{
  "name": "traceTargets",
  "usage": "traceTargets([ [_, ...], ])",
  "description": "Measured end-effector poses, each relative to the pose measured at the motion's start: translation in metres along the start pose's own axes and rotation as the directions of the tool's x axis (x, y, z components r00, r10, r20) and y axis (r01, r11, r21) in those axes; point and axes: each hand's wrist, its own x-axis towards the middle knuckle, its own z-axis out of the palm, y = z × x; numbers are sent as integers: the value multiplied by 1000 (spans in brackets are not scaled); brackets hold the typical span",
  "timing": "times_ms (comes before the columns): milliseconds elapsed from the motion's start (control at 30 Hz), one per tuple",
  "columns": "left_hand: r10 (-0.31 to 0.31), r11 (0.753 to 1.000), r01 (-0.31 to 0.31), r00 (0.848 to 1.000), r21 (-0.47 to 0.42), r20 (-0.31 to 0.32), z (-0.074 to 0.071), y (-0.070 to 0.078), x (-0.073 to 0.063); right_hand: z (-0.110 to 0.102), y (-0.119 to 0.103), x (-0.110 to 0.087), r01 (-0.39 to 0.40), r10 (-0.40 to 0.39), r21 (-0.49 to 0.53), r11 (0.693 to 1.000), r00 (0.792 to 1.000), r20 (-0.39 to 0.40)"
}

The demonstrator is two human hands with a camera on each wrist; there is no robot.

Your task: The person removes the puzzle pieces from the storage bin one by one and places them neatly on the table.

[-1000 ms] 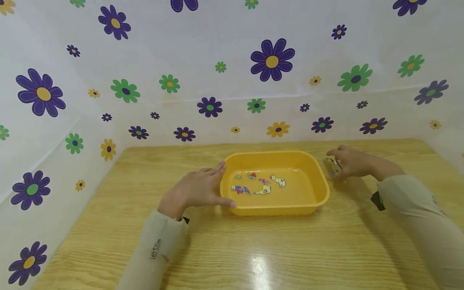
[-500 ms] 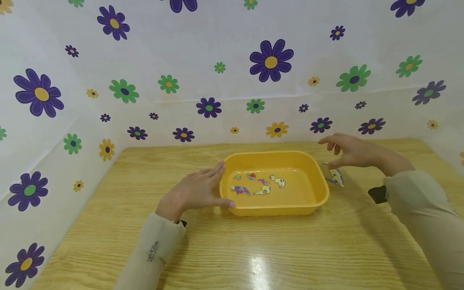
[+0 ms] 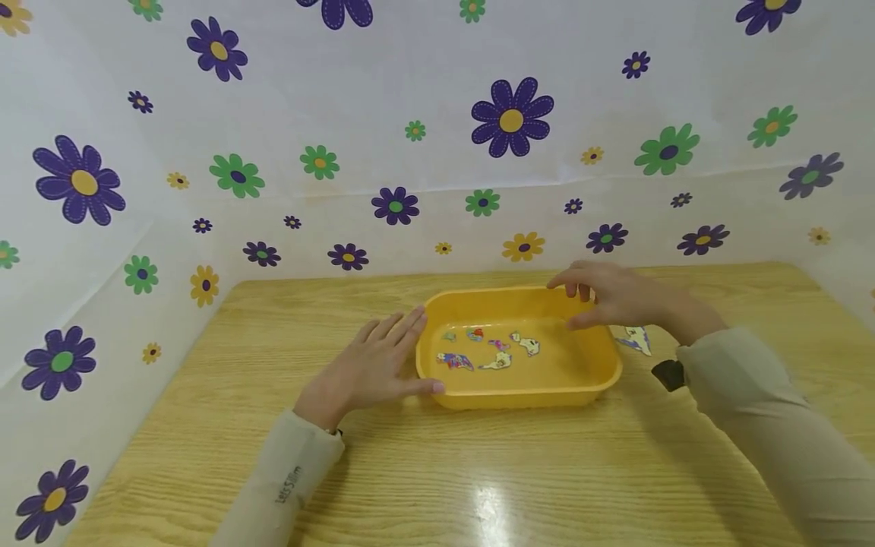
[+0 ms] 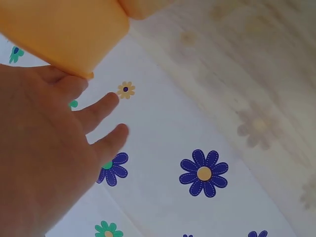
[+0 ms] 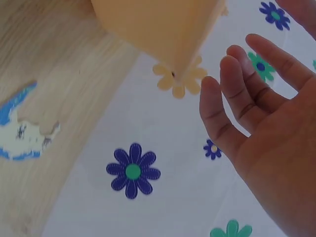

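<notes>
A yellow plastic tray (image 3: 516, 399) stands on the wooden table with several small colourful flat cut-outs in it. Among them are a blue-and-red cut-out (image 3: 456, 362) and two pale ones, one (image 3: 497, 360) nearer and one (image 3: 528, 344) farther right. My left hand (image 3: 372, 368) touches the tray's left end, its fingers spread and thumb at the front corner. Over the tray's right end hovers my right hand (image 3: 625, 300), fingers loosely bent, with nothing visible in its grasp. On the table just right of the tray lies a white cut-out with blue edging (image 5: 24, 136), partly behind the right hand in the head view.
The wooden table (image 3: 424, 471) extends in front of the tray and to both sides. A white cloth with printed flowers (image 3: 410, 91) hangs behind the table and along its sides.
My right hand has lifted off the white-and-blue cut-out, leaving it on the table, and moved left over the tray's right end. The left hand stays at the tray.
</notes>
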Motion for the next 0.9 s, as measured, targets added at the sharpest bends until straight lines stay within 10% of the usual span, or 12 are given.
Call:
traceTargets([
  [900,-27,994,29,999,-101,25,0,2,1,63,1,20,57,-64,-82,995,994,-87],
])
